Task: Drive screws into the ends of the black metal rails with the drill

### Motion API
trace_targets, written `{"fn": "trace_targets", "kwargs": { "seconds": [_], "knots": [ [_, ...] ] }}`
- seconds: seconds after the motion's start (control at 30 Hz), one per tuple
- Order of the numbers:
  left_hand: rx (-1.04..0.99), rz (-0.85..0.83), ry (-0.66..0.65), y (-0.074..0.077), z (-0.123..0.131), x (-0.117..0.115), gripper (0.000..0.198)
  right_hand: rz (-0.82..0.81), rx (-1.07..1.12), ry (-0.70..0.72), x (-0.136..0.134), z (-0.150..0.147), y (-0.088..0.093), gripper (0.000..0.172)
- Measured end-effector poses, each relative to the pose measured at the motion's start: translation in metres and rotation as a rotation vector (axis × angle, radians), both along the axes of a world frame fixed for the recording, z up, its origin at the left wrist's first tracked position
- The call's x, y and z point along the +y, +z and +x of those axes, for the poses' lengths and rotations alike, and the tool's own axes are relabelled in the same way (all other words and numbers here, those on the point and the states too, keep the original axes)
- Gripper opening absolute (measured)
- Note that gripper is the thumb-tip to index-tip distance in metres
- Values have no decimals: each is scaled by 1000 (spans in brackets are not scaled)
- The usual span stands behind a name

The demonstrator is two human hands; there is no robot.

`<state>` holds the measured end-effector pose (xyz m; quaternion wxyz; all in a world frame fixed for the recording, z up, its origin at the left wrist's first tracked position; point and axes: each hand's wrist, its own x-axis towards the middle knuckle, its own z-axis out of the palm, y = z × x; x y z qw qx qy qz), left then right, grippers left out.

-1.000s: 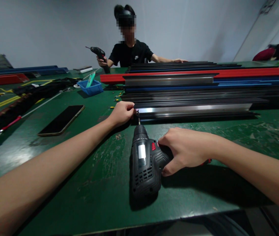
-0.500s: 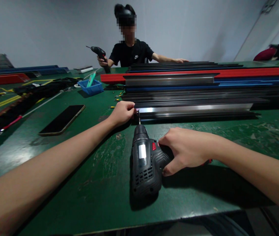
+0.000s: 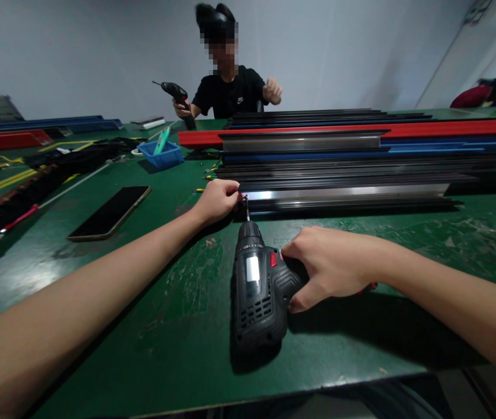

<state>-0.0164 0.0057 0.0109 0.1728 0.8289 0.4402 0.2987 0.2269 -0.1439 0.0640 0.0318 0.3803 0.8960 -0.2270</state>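
My right hand is wrapped round the handle of a black cordless drill that lies on its side, low over the green table. The drill's bit points away from me and meets the left end of a silver and black metal profile. Beside the bit tip, my left hand is closed at that same end, its fingers pinched together. What the left fingertips hold is too small and hidden to name.
Behind the profile lie stacked black, blue and red profiles. A phone and a blue basket are on the left, with dark bundles and yellow strips beyond. Across the green table, a person holds another drill.
The person opposite has lifted one hand off the far profiles and drawn it toward the chest, leaning slightly left. My hands and drill show no visible movement.
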Motion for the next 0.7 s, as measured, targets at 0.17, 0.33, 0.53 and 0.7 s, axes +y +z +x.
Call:
{"fn": "trace_targets", "kwargs": {
  "seconds": [0.17, 0.33, 0.53, 0.7],
  "knots": [
    [0, -4, 3, 0, 1, 0, 27, 19, 2, 5, 0, -1, 0, 46],
    [-6, -4, 3, 0, 1, -1, 27, 14, 0, 6, -1, 0, 0, 48],
    [0, -4, 14, 1, 2, -1, 26, 14, -8, -3, -1, -1, 0, 48],
    [4, -14, 13, 1, 1, -1, 25, -1, -17, -9, -1, -1, 2, 48]
  ]
}}
